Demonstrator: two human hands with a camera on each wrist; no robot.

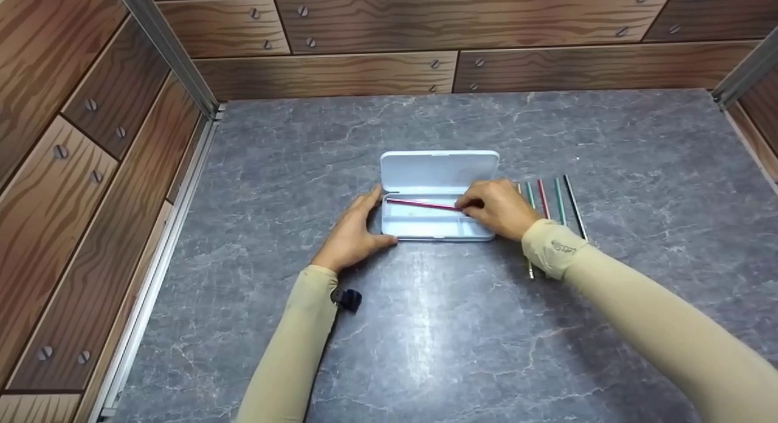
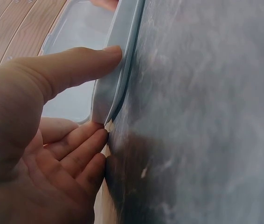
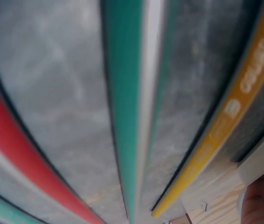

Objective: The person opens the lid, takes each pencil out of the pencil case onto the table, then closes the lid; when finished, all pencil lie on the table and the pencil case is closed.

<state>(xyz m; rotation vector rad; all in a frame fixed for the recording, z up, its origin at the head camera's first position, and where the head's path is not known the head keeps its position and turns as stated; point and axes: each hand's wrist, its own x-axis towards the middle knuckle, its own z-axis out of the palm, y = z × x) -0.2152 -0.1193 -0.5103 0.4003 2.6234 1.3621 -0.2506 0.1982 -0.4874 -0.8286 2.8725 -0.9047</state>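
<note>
An open white pencil case (image 1: pixel 419 228) lies on the grey table, its lid (image 1: pixel 439 171) tilted up at the back. My right hand (image 1: pixel 501 209) pinches the right end of a red pencil (image 1: pixel 423 204), which lies slantwise in the case's rear compartment. Around the case's left end, my left hand (image 1: pixel 355 231) holds its thumb at the front corner and its fingers at the side. The left wrist view shows the left thumb and fingers of that hand (image 2: pixel 52 126) touching the case wall (image 2: pixel 115 70). At the right wrist view's edge, part of the right hand (image 3: pixel 260 198) appears.
Right of the case, several pencils lie side by side, among them a red one (image 1: pixel 543 198), a green one (image 1: pixel 560 201) and a dark one (image 1: pixel 575 207). A yellow pencil (image 3: pixel 216 130) shows in the right wrist view. Wood-patterned walls (image 1: pixel 364 22) bound the table's back and sides.
</note>
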